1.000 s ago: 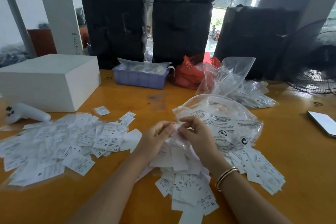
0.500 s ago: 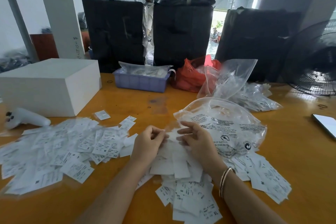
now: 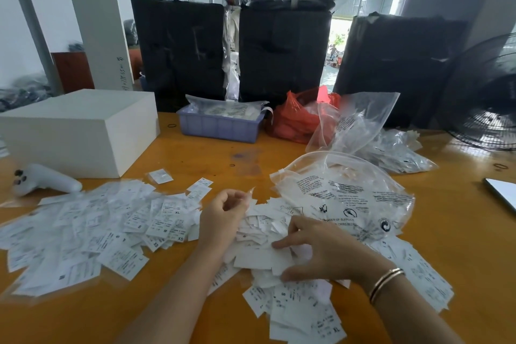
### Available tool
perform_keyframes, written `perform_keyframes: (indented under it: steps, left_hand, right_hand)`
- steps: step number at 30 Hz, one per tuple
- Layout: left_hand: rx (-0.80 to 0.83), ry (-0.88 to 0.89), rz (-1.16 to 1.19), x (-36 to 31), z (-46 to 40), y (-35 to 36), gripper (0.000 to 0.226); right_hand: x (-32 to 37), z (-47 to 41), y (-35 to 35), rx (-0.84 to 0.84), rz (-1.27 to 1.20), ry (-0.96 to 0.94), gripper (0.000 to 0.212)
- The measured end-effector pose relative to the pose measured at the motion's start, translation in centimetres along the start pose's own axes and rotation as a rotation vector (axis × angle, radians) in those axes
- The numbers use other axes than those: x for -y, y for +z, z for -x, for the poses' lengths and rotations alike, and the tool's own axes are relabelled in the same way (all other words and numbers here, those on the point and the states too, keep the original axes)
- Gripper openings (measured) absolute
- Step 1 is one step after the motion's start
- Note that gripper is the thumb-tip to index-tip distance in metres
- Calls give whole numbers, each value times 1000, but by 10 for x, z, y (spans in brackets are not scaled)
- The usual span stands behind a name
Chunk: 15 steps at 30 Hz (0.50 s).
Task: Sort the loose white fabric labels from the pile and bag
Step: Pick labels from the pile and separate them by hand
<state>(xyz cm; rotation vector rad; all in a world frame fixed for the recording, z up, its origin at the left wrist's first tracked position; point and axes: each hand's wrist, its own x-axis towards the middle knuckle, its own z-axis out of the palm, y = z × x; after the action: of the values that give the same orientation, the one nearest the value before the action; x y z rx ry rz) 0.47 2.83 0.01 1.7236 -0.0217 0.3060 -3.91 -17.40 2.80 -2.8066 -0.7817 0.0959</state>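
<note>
Since the earlier frames the two hands have parted: the right hand (image 3: pixel 315 251) has dropped from the bag mouth onto the near pile of labels (image 3: pixel 279 274), fingers spread and fairly straight, fingertips pressing on the top labels and gripping none. The left hand (image 3: pixel 223 215) stays raised by the pile's left edge with fingers curled; a small scrap shows at its fingertips, but whether it is pinched cannot be told. The clear printed bag (image 3: pixel 343 198) lies just behind the right hand, mouth toward the hands — its contents cannot be made out. A second, wider spread of labels (image 3: pixel 92 226) covers the table (image 3: pixel 446 232) to the left. Further back: a blue tray (image 3: pixel 220 128) holding a plastic packet, a red bag (image 3: pixel 296 120), more clear bags (image 3: pixel 360 126). A white box (image 3: pixel 81 131) and a white controller (image 3: pixel 42 179) sit at left, a phone (image 3: pixel 502 193) at the right edge. Black wrapped bundles (image 3: pixel 282 53) and a fan (image 3: pixel 485 98) stand behind — a warehouse interior.
</note>
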Motion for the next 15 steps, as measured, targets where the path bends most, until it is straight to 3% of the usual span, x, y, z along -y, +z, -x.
perform_keyframes:
  steps: [3, 5, 9, 12, 15]
  left_hand:
    - [-11, -39, 20, 1, -1, 0, 25]
    - [-6, -53, 30, 0, -1, 1, 33]
    - [-44, 24, 44, -5, -1, 1, 23]
    - [-36, 72, 27, -3, 0, 2, 10]
    - [-21, 61, 76, -3, 1, 3, 8]
  right_hand:
    - [2, 0, 1, 33, 30, 6, 49]
    - [7, -2, 0, -87, -100, 8, 28]
    - [15, -3, 1, -306, -561, 159, 23]
    - [19, -5, 5, -296, -975, 354, 9]
    - [17, -7, 7, -354, -1315, 389, 15]
